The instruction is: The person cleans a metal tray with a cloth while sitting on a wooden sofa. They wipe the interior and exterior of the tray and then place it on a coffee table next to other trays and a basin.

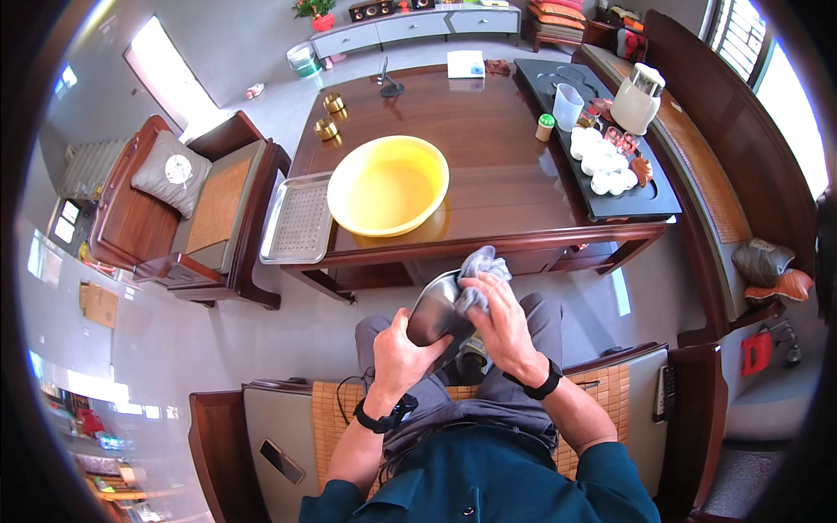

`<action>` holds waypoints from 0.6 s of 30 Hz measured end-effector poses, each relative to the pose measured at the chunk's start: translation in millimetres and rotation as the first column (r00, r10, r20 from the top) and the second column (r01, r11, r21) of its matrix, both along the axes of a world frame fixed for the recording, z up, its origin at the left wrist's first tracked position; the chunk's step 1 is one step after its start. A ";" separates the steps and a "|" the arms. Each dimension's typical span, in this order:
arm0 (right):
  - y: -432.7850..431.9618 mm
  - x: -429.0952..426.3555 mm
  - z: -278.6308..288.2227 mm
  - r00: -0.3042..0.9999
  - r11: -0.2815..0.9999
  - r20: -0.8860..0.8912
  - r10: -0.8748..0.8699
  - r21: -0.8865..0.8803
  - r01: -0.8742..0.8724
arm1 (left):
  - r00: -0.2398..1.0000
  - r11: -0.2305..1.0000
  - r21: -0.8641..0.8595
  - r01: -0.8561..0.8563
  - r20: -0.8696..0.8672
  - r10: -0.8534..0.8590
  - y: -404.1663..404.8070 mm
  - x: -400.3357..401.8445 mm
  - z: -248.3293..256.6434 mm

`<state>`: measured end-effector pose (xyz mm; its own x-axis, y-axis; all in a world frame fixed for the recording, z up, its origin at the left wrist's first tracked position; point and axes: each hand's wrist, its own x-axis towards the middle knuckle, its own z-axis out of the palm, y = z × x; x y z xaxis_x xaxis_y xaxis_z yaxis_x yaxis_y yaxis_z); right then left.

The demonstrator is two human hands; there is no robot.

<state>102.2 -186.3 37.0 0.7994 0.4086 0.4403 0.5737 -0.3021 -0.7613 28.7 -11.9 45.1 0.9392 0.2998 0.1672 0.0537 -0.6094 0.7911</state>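
Observation:
My left hand [409,353] grips the near side of a shiny metal bowl [434,312], which is tilted above my lap. A crumpled grey-white cloth [480,278] is in my right hand [500,320], pressed at the bowl's right rim. Beyond them, a large yellow plastic basin [389,186] stands near the front edge of the dark wooden table [503,189]. To its left lies a perforated metal tray [297,219], overlapping the table's corner. Two small brass-coloured metal cups [326,129] [333,102] stand behind the tray.
A black tea tray [628,206] at the table's right holds white cups, a plastic jug [567,106] and a white kettle [637,101]. A green-capped container [545,127] is beside it. On my seat lie a phone [282,461] and a remote control [664,393]. A wooden armchair [252,216] stands left.

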 end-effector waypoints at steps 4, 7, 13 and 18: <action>10.2 -14.4 11.4 0.977 0.995 0.202 0.071 -0.089 -0.054 | 0.999 1.000 0.028 0.000 -0.032 0.001 5.4 -2.2 -15.9; 14.6 -20.0 13.0 0.842 0.926 0.445 0.306 -0.346 -0.154 | 0.999 0.999 0.015 0.030 -0.009 -0.030 3.7 -3.1 -27.8; 11.1 -16.6 -1.0 0.809 0.921 0.545 0.220 -0.389 0.012 | 0.993 0.987 0.146 0.073 -0.101 -0.059 0.4 -4.8 -13.6; 9.5 -14.1 8.6 0.881 0.940 0.455 0.127 -0.340 0.041 | 0.996 0.996 0.070 0.063 -0.065 -0.058 -2.8 -5.3 -10.3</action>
